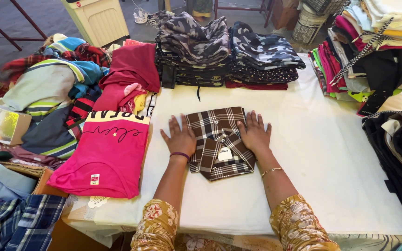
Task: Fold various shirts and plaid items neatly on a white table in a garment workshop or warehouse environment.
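Note:
A folded brown and white plaid shirt (217, 139) lies on the white table (312, 153), collar toward me. My left hand (180, 137) rests flat along the shirt's left edge, fingers spread. My right hand (254, 132) presses flat on the shirt's right side. Neither hand grips anything. Both arms wear floral sleeves, with a dark band on the left wrist and a thin bracelet on the right.
A folded pink t-shirt (108, 153) lies left of the shirt, below red and striped clothes (70, 88). Camouflage stacks (229, 51) sit at the back. Piles of mixed garments (377, 56) and dark clothes (396, 148) line the right edge. A small box (1, 123) sits far left.

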